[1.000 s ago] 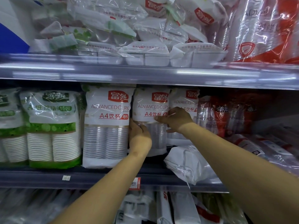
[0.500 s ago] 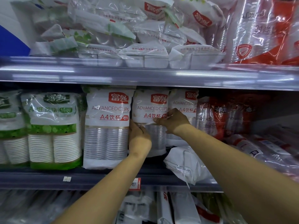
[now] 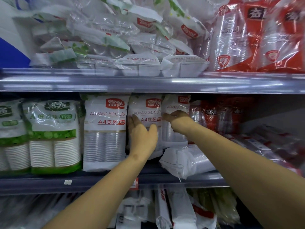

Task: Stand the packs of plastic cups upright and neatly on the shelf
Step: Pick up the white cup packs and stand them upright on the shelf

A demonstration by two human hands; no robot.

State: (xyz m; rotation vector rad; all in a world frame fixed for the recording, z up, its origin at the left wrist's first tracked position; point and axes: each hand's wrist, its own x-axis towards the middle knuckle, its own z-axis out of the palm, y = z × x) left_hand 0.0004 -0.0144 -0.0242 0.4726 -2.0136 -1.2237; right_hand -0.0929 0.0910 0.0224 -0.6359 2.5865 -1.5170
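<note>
1. Two green packs (image 3: 52,136) of white cups are standing upright at the left of the middle shelf (image 3: 99,182).
2. Just beside them a first white pack (image 3: 105,129) of clear cups is standing upright at the shelf front.
3. The left hand (image 3: 142,136) is pressing flat against the second pack (image 3: 145,113), fingers (image 3: 133,120) spread open along its left edge, thumb across its front, gripping nothing.
4. The right hand (image 3: 179,119) is pinching the top left of the third pack (image 3: 177,104), fingers curled closed on the film.
5. Below that hand a fallen pack (image 3: 184,161) is lying on its side at the shelf front.
6. Red packs (image 3: 219,116) are standing at the right, with more lying flat beyond.
</note>
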